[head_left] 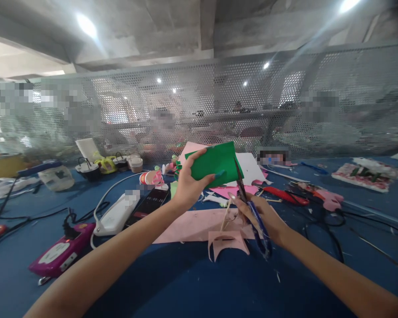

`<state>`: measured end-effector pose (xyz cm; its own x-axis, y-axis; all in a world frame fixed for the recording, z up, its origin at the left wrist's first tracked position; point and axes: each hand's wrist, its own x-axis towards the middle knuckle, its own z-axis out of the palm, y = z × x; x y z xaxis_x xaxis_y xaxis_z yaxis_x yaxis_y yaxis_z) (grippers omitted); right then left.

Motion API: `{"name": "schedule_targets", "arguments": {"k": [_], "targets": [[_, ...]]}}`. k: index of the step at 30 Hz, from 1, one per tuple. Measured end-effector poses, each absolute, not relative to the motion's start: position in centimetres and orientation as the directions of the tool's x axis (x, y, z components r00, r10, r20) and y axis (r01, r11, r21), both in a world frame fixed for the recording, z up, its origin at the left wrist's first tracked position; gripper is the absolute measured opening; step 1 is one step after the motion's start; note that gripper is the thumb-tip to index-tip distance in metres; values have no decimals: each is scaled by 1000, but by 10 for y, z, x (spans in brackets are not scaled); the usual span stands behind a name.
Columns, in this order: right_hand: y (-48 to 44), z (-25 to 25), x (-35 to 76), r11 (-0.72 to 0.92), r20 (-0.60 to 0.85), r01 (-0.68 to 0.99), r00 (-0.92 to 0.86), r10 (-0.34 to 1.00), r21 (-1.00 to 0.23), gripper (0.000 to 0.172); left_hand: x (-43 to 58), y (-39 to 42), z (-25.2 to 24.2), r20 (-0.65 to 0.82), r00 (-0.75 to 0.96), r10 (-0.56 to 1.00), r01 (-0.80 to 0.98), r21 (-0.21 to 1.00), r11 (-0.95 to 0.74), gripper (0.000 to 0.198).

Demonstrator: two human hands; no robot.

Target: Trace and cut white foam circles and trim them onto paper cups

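Note:
My left hand (194,181) pinches a green sheet (215,164), thumb on its near face, and holds it raised above the table. Blue-handled scissors (257,223) are gripped in my right hand (260,212). Their blades reach up to the sheet's right edge; whether they bite into it I cannot tell. Below my hands lies a long pale pink strip (185,225), with a cut pink piece (228,243) that has a curved edge resting at its front. White and pink sheets (248,168) lie behind the green one.
At left are a purple power strip (64,249), a white device (117,214) with a cable and a phone (151,201). Small cups (134,162) stand farther back. A red-handled tool (287,195) and a pink glue gun (328,198) lie at right. A perforated metal screen (199,101) bounds the table.

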<state>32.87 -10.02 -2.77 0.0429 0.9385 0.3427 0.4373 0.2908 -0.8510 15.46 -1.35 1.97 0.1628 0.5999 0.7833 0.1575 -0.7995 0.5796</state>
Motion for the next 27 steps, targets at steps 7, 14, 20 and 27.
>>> {"name": "schedule_targets", "arguments": {"k": [7, 14, 20, 27], "targets": [[-97, -36, 328, 326, 382, 396, 70, 921, -859, 52, 155, -14, 19, 786, 169, 594, 132, 579, -804, 61], [-96, -39, 325, 311, 378, 373, 120, 918, -874, 52, 155, -13, 20, 794, 181, 580, 125, 567, -814, 61], [-108, -20, 321, 264, 311, 384, 66, 948, -885, 52, 155, -14, 21, 793, 185, 580, 157, 559, -814, 61], [-107, -21, 322, 295, 343, 422, 42, 938, -857, 48, 154, -12, 21, 811, 195, 551, 160, 528, -834, 61]]}}
